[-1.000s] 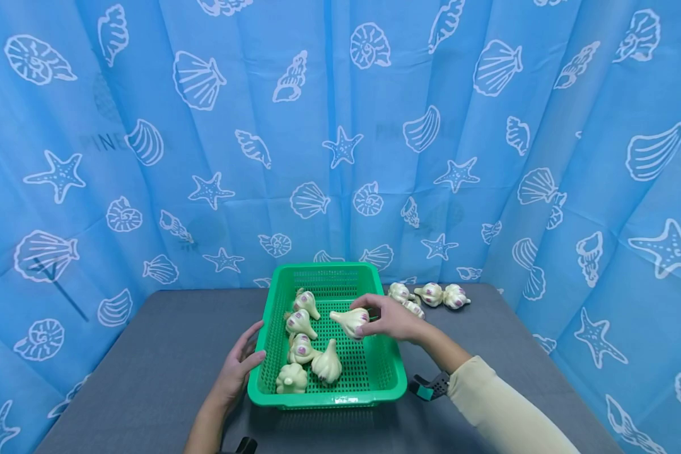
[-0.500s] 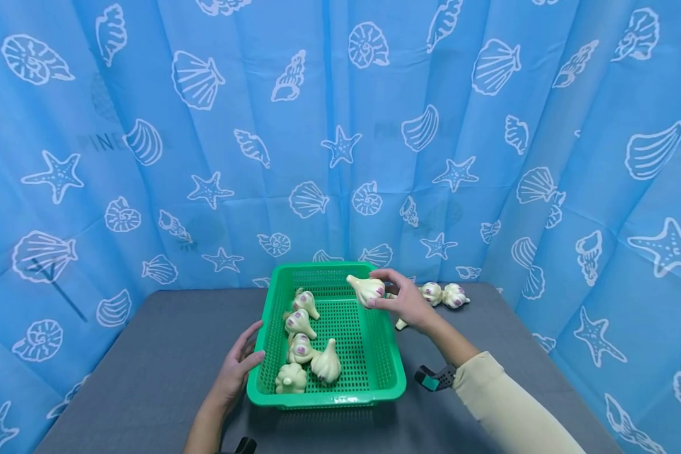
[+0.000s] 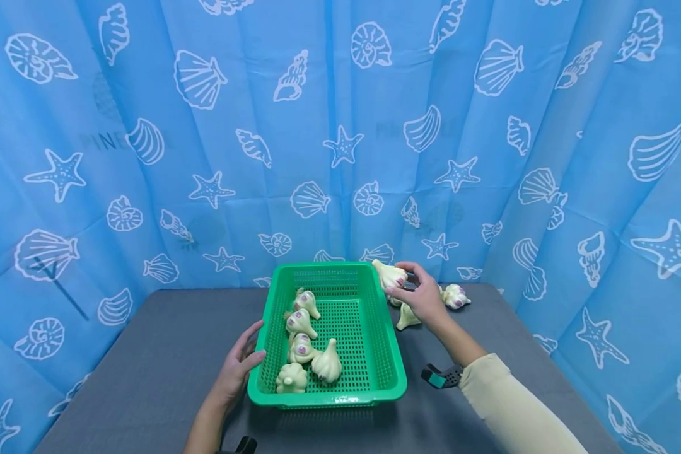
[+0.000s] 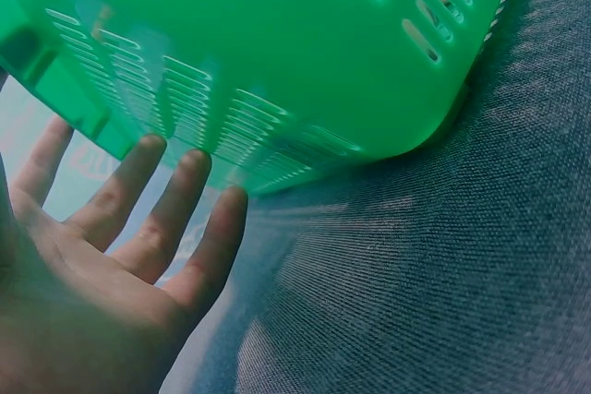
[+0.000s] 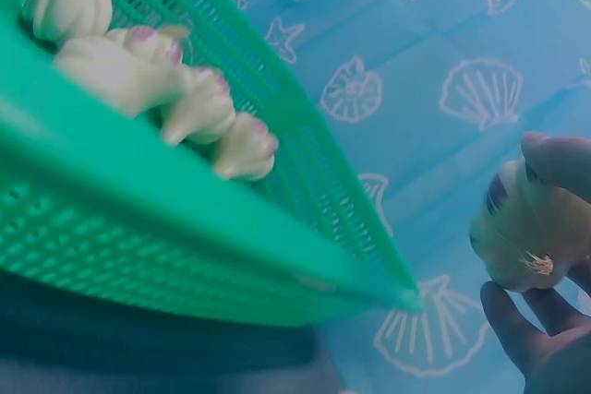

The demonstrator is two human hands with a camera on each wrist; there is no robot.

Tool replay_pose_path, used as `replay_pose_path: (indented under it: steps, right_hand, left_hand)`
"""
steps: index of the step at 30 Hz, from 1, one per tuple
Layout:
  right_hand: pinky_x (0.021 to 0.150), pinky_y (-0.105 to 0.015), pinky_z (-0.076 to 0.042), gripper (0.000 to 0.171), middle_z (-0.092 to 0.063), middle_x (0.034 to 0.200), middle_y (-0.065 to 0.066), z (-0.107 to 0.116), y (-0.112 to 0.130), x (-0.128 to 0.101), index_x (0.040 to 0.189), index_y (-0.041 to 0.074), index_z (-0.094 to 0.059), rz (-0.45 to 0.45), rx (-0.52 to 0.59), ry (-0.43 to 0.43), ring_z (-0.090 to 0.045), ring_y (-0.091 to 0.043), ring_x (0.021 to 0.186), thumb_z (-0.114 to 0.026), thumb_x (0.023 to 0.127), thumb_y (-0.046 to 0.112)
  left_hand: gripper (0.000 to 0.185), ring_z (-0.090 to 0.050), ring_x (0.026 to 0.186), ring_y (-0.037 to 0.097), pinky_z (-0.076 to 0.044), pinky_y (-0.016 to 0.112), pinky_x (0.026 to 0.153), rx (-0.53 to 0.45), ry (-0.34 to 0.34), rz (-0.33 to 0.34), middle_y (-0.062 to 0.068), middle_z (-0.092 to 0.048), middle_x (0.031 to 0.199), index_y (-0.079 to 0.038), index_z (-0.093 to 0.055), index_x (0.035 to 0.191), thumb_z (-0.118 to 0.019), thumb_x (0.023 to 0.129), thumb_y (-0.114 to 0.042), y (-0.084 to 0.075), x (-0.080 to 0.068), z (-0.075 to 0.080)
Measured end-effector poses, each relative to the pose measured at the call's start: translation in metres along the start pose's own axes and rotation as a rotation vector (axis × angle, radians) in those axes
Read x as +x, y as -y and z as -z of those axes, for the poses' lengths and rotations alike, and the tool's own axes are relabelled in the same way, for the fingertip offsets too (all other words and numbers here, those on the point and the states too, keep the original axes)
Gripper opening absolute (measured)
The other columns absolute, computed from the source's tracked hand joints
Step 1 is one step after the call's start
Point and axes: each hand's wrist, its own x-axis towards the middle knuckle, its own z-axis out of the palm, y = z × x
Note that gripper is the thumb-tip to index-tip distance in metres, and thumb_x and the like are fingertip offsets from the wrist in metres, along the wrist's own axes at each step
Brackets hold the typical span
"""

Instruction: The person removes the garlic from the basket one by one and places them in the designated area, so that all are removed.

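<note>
I have a garlic bulb (image 3: 389, 275) pinched in the fingers and thumb of my right hand (image 3: 422, 299), its pointed stem aimed toward the basket. It hangs in the air just past the far right corner of the green basket (image 3: 380, 340), outside the rim and above the grey table (image 3: 147, 353). In the right wrist view the bulb (image 5: 522, 228) sits between a fingertip on top and my curled fingers (image 5: 526, 339) below, with the basket's corner (image 5: 277, 246) just beside it.

Below that hand, on the table, another garlic bulb (image 3: 406, 318) lies on its side near the basket's right wall. One more bulb with purple marks (image 3: 456, 296) lies past my hand, close to the curtain; my hand hides what lies between them.

My left hand (image 3: 237, 367) rests against the basket's near left wall, fingers straight and relaxed, gripping nothing. The left wrist view shows those fingertips (image 4: 185, 191) touching the slotted green side (image 4: 305, 53).

Inside the basket five bulbs (image 3: 303, 343) lie along the left half, two at the near end touching each other. The right half of the mesh floor is bare.

The blue curtain with white shells and starfish (image 3: 340, 126) hangs behind and around the table. A dark strap with a teal part (image 3: 439, 376) sits at my right wrist, at the end of a cream sleeve (image 3: 516, 410).
</note>
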Motion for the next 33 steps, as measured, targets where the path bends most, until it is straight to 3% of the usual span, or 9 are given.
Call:
replay_pose_path:
  steps: [6, 13, 19, 27, 33]
  right_hand:
    - [0.083, -0.019, -0.046, 0.054, -0.052, 0.131, -0.019, 0.009, -0.016, -0.005, 0.132, 0.0, -0.052, -0.044, -0.014, -0.071, -0.05, -0.031, 0.12, -0.077, 0.084, 0.008]
    - [0.084, -0.023, -0.047, 0.055, -0.053, 0.126, -0.021, 0.022, -0.036, -0.011, 0.134, 0.0, -0.052, -0.095, -0.087, -0.15, -0.053, -0.032, 0.115, -0.075, 0.086, 0.011]
    - [0.08, -0.019, -0.044, 0.051, -0.055, 0.124, -0.022, 0.031, -0.049, -0.016, 0.133, 0.001, -0.054, -0.085, -0.171, -0.217, -0.053, -0.033, 0.113, -0.074, 0.088, 0.012]
    - [0.083, -0.043, -0.045, 0.052, -0.056, 0.124, -0.023, 0.042, -0.073, -0.022, 0.134, 0.002, -0.054, -0.119, -0.353, -0.26, -0.056, -0.036, 0.109, -0.074, 0.088, 0.016]
    - [0.092, -0.049, -0.041, 0.059, -0.051, 0.129, -0.028, 0.048, -0.09, -0.027, 0.133, -0.005, -0.045, -0.152, -0.369, -0.312, -0.049, -0.039, 0.118, -0.075, 0.085, 0.011]
  left_hand:
    - [0.062, -0.032, 0.136, 0.038, -0.045, 0.039, 0.094, 0.007, -0.004, 0.002, 0.022, -0.029, 0.153, -0.014, -0.03, 0.153, -0.058, 0.098, -0.013, 0.0, 0.0, -0.001]
    - [0.061, -0.031, 0.137, 0.039, -0.046, 0.029, 0.089, 0.0, 0.014, -0.012, 0.021, -0.027, 0.154, -0.014, -0.029, 0.153, -0.056, 0.098, -0.011, 0.0, -0.001, 0.0]
    - [0.061, -0.029, 0.138, 0.04, -0.046, 0.028, 0.089, -0.007, 0.031, -0.026, 0.021, -0.024, 0.155, -0.014, -0.028, 0.153, -0.054, 0.099, -0.011, 0.0, 0.0, 0.002]
    - [0.061, -0.029, 0.138, 0.039, -0.045, 0.03, 0.09, -0.009, 0.035, -0.022, 0.021, -0.023, 0.155, -0.014, -0.027, 0.154, -0.055, 0.099, -0.012, 0.0, 0.0, 0.003]
    - [0.061, -0.029, 0.137, 0.039, -0.046, 0.03, 0.09, -0.013, 0.035, -0.027, 0.021, -0.024, 0.155, -0.015, -0.027, 0.154, -0.054, 0.098, -0.011, 0.001, 0.0, 0.004]
